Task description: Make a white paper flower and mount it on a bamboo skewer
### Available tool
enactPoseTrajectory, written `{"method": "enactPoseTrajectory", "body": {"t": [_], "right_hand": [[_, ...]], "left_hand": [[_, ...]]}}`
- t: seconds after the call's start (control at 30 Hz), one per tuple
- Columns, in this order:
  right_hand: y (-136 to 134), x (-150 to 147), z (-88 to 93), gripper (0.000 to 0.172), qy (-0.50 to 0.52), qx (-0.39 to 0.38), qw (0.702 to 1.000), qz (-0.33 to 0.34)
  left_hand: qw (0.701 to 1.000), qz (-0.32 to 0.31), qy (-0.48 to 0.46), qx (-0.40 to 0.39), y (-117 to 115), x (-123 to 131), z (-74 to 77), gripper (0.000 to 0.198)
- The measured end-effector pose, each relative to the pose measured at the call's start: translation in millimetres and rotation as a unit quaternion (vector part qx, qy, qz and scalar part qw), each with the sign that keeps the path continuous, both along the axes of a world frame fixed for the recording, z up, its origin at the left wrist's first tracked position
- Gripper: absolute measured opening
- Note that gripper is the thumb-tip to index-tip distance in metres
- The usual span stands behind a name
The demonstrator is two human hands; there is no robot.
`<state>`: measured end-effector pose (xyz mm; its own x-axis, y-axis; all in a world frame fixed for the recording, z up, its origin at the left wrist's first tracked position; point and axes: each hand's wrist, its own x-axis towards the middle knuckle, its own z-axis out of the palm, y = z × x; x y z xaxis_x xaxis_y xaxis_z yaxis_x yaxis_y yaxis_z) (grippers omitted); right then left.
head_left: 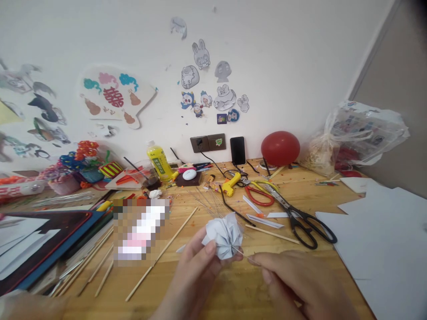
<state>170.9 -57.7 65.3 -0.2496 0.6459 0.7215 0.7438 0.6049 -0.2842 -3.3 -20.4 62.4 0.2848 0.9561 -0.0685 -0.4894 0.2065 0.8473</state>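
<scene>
My left hand [193,275] pinches a small folded white paper flower [224,234] between thumb and fingers, just above the wooden table [233,289]. My right hand [300,284] is closed in a pinch on a thin wire [246,256] that runs into the base of the flower. Both hands are low in the middle of the view, close together.
Black scissors [302,220] and red scissors [258,195] lie behind the hands, with a yellow glue gun [231,182] and paper strips. Wooden sticks [160,255] lie to the left, white sheets [383,240] to the right. A red balloon [280,148], phone [238,150] and yellow bottle [159,161] stand by the wall.
</scene>
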Motion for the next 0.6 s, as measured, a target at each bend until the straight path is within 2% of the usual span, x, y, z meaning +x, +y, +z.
{"method": "enactPoseTrajectory", "body": {"t": [0.23,0.37,0.53,0.6], "right_hand": [[0.9,-0.9,3.8,0.022,-0.073,0.082,0.992,-0.054],[0.5,-2.1,3.2,0.024,-0.081,0.115,0.986,-0.089],[0.1,-4.5,2.0,0.023,-0.085,0.146,0.981,-0.093],[1.8,-4.6,1.7,0.024,-0.064,0.121,0.987,-0.084]], "left_hand": [[1.0,-0.002,0.013,-0.004,-0.9,0.5,-2.1,0.035],[1.0,0.001,0.012,-0.006,-2.3,3.7,-1.5,0.035],[0.999,0.003,0.041,-0.01,-2.0,4.3,-2.9,0.038],[0.998,0.002,0.058,-0.002,-1.3,2.8,-5.5,0.038]]}}
